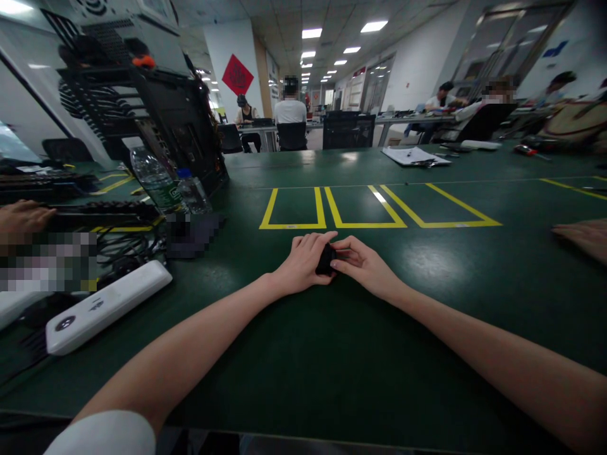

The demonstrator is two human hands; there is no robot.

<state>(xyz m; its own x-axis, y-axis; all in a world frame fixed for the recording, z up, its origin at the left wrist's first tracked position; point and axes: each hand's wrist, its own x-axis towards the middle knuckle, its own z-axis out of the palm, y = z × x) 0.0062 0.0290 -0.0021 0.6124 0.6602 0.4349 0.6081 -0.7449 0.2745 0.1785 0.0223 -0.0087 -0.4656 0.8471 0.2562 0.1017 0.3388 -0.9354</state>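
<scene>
White sleeve [107, 436]; green table [322, 360], 3 yellow outlines [370, 225]; left fingers [309, 242], right fingers [352, 244] grasping black object [325, 260], unclear; office.

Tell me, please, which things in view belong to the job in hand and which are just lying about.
In hand:
- small black object, between the left hand and right hand; too covered to identify

Lying about:
- white bar-shaped device
- green-labelled bottle
- blue-capped bottle
- clipboard with papers
</scene>
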